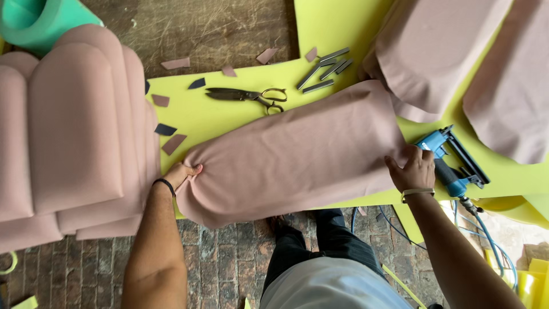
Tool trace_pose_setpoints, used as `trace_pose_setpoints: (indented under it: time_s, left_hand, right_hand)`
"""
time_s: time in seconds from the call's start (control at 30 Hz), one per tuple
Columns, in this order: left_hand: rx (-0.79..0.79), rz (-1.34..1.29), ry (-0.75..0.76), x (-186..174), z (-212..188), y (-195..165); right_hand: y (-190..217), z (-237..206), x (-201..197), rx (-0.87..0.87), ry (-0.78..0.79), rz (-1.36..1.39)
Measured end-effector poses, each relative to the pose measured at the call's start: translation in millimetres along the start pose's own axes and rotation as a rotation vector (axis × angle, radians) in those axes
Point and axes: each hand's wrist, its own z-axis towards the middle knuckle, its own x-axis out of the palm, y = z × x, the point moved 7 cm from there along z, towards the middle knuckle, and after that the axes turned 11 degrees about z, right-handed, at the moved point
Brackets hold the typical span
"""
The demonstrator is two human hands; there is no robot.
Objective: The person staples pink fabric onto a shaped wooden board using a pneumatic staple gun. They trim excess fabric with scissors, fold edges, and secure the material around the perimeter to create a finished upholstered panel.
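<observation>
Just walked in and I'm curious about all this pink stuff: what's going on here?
A person is gripping a long pink fabric-covered cushion lying on yellow foam sheet, the left hand at one end and the right hand at the other. A blue staple gun lies by the right hand. Scissors and staple strips lie beyond; finished padded panels are stacked on the left.

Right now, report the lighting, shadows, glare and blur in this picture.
Head view: even, soft daylight; no glare on the long pink fabric-covered cushion or the yellow foam sheet. Only faint shadows under the black-handled scissors and beside the left hand. The right hand and blue pneumatic staple gun are sharp; the frame edges bow slightly.
</observation>
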Motion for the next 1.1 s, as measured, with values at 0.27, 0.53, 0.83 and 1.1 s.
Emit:
trace_pose_setpoints:
  time_s: [0.27,0.53,0.83,1.1]
  left_hand:
    - [0.075,0.377,-0.24,-40.2,-8.8,-14.4]
    - [0.214,0.097,-0.792,-21.7,-17.5,26.6]
    - [0.414,-0.118,-0.828,-47.2,-30.3,38.2]
    - [0.125,0.014,-0.884,-35.3,-12.0,74.0]
  right_hand:
    - [3.2,-24.8,45.2,-0.073,0.164,0.064]
    - [-20.6,-9.3,58.7,0.347,0.255,0.381]
    - [-49.0,-28.9,66.9,0.443,0.496,0.768]
    - [-53.8,-34.6,72.7,0.236,0.327,0.294]
